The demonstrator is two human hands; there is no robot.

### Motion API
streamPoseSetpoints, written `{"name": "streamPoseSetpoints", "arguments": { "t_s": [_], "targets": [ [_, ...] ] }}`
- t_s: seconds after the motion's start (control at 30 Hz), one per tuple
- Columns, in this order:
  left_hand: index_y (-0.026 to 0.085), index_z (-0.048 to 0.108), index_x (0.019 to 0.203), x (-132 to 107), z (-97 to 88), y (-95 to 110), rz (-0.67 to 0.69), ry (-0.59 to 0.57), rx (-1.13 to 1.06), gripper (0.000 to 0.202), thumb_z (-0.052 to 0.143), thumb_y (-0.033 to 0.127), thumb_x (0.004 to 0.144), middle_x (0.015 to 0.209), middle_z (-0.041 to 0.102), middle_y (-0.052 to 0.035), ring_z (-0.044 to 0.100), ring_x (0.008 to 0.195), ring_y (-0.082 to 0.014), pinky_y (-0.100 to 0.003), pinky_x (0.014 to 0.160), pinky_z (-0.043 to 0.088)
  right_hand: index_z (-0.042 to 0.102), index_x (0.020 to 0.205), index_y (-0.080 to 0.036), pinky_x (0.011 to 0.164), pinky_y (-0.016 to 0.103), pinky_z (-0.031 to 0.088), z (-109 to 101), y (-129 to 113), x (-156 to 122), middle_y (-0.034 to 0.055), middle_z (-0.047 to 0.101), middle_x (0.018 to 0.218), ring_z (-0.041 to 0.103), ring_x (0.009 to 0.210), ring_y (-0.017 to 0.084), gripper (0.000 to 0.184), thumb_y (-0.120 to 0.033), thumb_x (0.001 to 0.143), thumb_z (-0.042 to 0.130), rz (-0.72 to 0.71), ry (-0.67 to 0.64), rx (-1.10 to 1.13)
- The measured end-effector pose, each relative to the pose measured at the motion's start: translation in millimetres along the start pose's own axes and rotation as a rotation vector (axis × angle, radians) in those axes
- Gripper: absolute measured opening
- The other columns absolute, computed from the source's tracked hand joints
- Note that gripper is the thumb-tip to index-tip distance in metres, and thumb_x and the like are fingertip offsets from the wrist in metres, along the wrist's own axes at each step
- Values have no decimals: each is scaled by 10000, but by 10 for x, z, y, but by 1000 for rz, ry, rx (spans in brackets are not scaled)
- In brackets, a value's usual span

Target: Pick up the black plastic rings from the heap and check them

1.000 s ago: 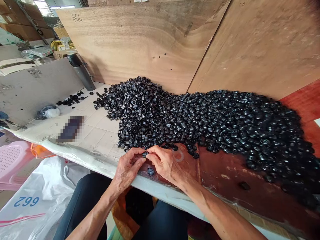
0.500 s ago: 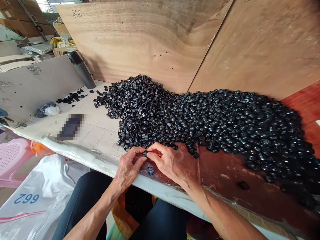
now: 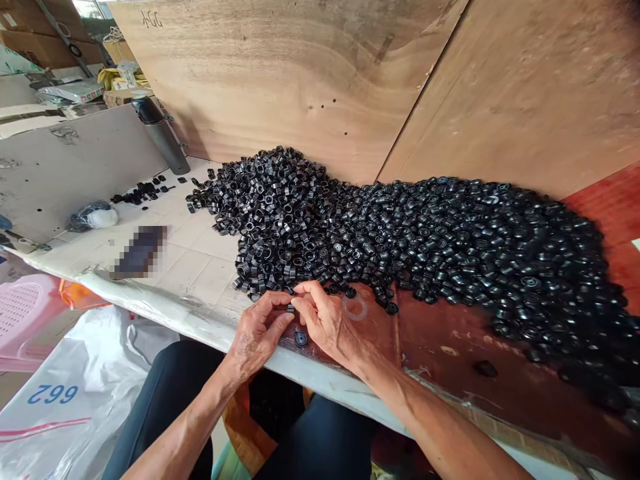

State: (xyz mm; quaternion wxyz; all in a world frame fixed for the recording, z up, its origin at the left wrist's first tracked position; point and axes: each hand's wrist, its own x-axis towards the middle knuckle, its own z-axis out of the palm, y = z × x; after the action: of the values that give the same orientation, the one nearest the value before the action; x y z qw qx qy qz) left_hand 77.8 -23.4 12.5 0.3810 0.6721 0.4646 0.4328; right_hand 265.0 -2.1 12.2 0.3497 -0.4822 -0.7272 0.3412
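A small black plastic ring is pinched between the thumb and fingertips of my left hand, just above the table's front edge. My right hand is against it from the other side, its thumb and index finger closed together near the ring's top. Whatever lies between those right fingertips is too small and hidden to make out. Below the hands, a round black part with a patterned face lies on the brown surface. Right behind them rises a heap of black rings.
To the right the heap runs on into black round capped parts. A dark bottle stands at the back left, near scattered black bits and a plastic-wrapped bundle. A wooden board backs the table. A pink chair stands at left.
My right thumb and index finger have shifted up slightly and curled more at the ring. My left hand keeps its pinch almost unmoved. The camera view has shifted slightly.
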Motion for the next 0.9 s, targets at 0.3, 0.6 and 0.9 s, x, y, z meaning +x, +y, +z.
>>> {"name": "streamPoseSetpoints", "arguments": {
  "t_s": [0.3, 0.6, 0.9],
  "targets": [
    [230, 706, 1153, 2, 25, -39, -42, 28, -2, 194, 651, 237, 968, 1132, 727, -57, 719, 961, -184, -298, 826, 599, 608, 826, -233, 689, 252, 485, -66, -87, 43, 24, 694, 790, 631, 691, 150, 286, -243, 1078, 474, -171, 99, -66],
    [227, 712, 1129, -4, 45, -37, -89, 79, -66, 181, 682, 315, 975, 1103, 736, -53, 726, 955, -185, -302, 843, 605, 750, 1042, -232, 749, 294, 573, -136, -154, 29, 43, 783, 952, 728, 808, 191, 137, -214, 950, 650, -49, 45, 69],
    [222, 703, 1171, -16, 21, -39, -152, 48, -126, 231, 674, 364, 990, 1067, 765, -55, 745, 895, -193, -311, 801, 625, 701, 971, -242, 625, 267, 492, -77, -87, 17, 10, 731, 744, 654, 629, 163, 116, -327, 1014, 634, -13, 22, -4]
  ]
}}
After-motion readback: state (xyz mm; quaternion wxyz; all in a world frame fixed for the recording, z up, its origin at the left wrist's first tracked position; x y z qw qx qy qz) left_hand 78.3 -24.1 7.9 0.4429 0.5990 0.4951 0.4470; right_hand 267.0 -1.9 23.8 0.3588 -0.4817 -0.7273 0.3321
